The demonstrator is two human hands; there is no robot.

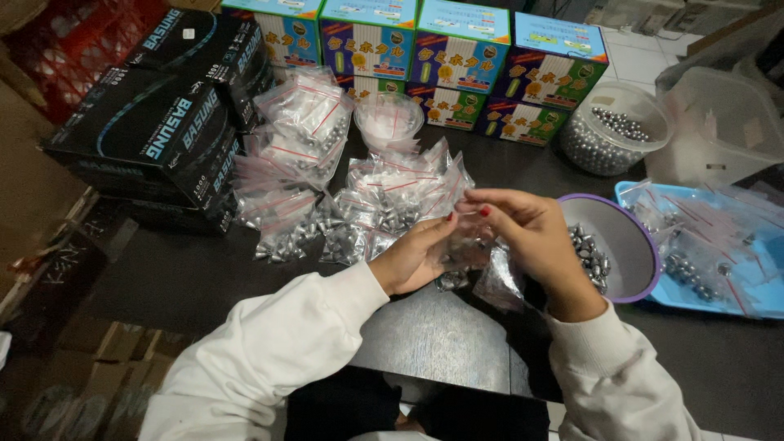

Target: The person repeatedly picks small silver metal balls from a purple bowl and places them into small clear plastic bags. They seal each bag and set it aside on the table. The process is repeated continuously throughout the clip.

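Observation:
Both my hands meet over the dark table (188, 278), pinching the top of a small clear zip bag (467, 245) with several steel balls in its bottom. My left hand (412, 257) grips the bag's left side. Fingertips of my right hand (527, 233) press along its upper edge. A second clear bag (500, 282) hangs under my right palm. Just right of my right hand stands a grey bowl with a purple rim (633, 245), holding loose steel balls (590, 255). A heap of filled clear bags with red seal strips (343, 192) lies beyond my hands.
Black cartons (163, 131) are stacked at the left. Colourful boxes (441, 57) line the back. A clear tub of steel balls (608, 131) and a translucent container (723, 122) stand at the right rear. A blue tray (714, 249) with bags lies at the right.

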